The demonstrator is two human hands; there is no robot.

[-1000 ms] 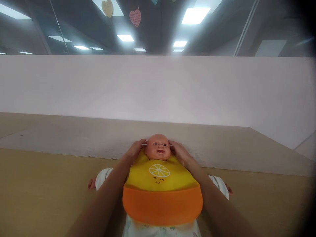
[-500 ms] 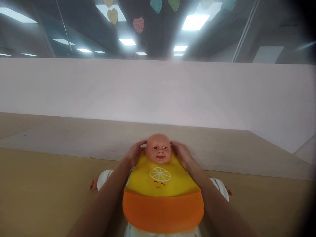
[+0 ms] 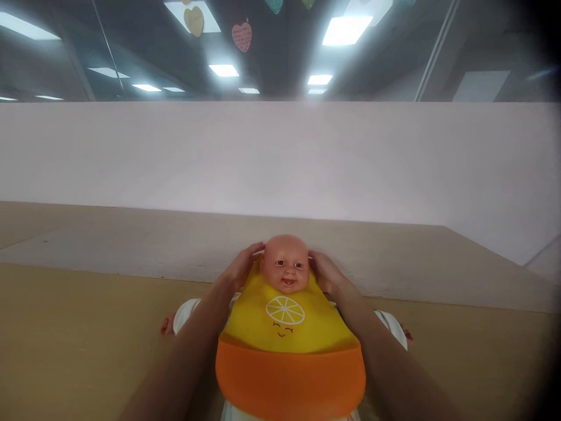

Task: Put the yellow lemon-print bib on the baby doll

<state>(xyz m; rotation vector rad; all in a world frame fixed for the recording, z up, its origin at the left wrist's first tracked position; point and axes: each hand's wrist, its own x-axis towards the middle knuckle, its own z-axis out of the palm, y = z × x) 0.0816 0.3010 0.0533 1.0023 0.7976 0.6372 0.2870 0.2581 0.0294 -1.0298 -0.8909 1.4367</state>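
Yellow above and orange below, a wide smooth bib with a white citrus-slice print (image 3: pixel 287 346) covers the front of a bald plastic doll in white clothing (image 3: pixel 286 257). The doll seems to lie on its back on the tan tabletop (image 3: pixel 87 327), in the middle, near the person. Both hands are loosely cupped and partly open: the left hand (image 3: pixel 244 268) is at one side of the doll's head, the right hand (image 3: pixel 325 272) at the other. Their fingertips go out of sight behind the neck (whether they grip the bib's ends there, I cannot tell).

If those ends were pulled unevenly, the bib could twist off centre or ride up under the chin; working blind behind the neck, the fingers might also miss the fastening, or roll the head to one side.

The doll's long axis runs away from the person, crown toward the white wall (image 3: pixel 280 158), face turned up to the camera. The bib follows that line, its narrow neck end farther off, its broad orange part nearest the person.
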